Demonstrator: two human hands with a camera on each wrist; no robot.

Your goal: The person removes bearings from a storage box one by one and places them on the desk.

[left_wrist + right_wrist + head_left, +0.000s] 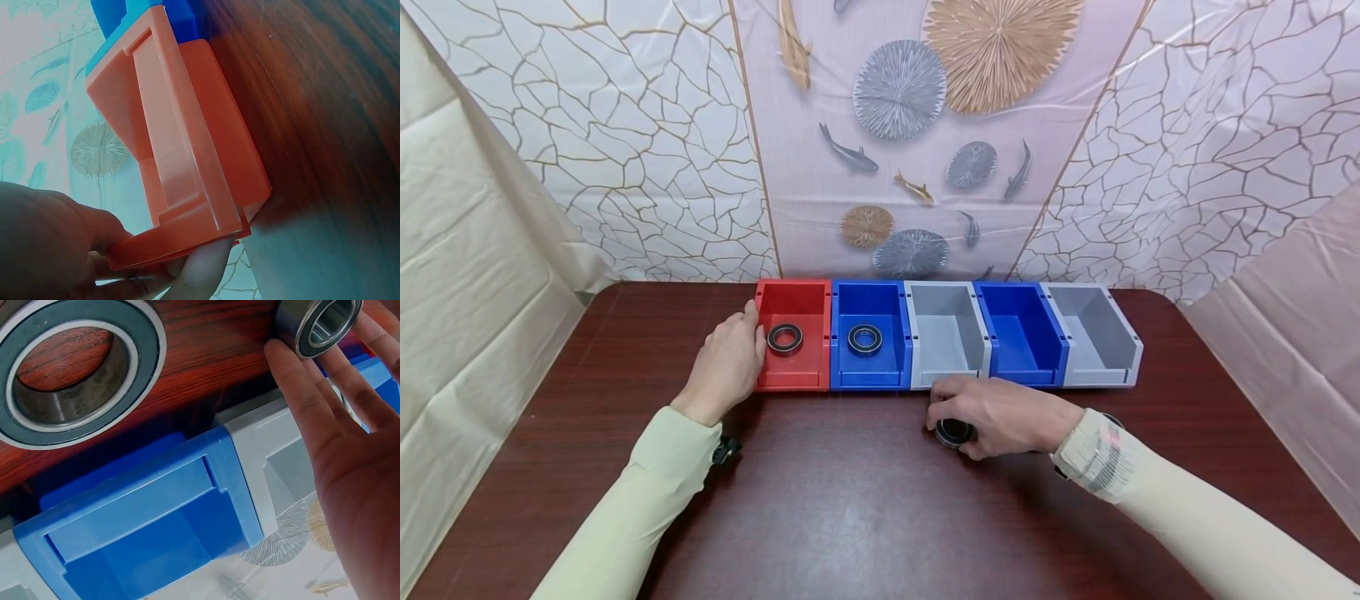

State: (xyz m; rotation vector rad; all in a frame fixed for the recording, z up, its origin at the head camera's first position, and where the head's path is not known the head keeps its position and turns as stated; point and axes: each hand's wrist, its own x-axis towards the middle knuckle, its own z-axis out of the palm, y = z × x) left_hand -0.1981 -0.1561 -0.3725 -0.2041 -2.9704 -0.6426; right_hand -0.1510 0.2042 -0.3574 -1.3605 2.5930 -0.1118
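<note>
My left hand (726, 362) rests against the outer left side of the red bin (793, 377), fingers and thumb touching its wall. A black-and-silver ball bearing (785, 339) lies in that bin, and a similar bearing (865, 339) lies in the blue bin (872, 379) beside it. In front of the middle grey bin (951, 379), my right hand (1000, 415) pinches a bearing (955, 432) between thumb and fingers, just above the table. Another bearing (147, 359) shows large in the right wrist view; in the head view the right wrist covers most of it.
To the right of the middle grey bin stand a second blue bin (1028, 377) and another grey bin (1101, 379), all joined in one row. The dark brown table (842, 517) extends in front. A patterned cloth (685, 150) hangs behind.
</note>
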